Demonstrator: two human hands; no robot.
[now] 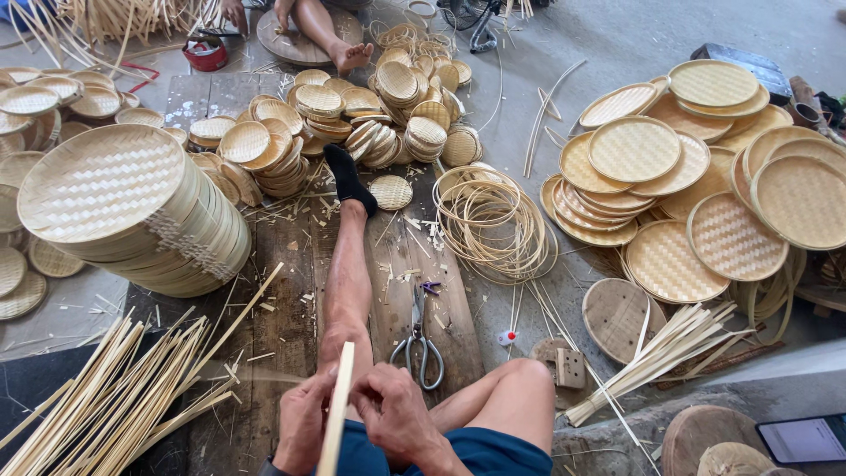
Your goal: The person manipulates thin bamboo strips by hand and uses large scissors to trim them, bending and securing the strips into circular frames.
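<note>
Head view: both hands clamped on bamboo strip [337, 407] above the lap, left hand [304, 421] low, right hand [394, 407] beside it. Keep grip firm, strip upright; scissors [421, 339] within reach on wooden board [282, 317] by outstretched leg [348, 264].

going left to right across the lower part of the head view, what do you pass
loose bamboo strips → left hand → flat bamboo strip held upright → right hand → scissors → bundle of bamboo strips → tablet
</note>
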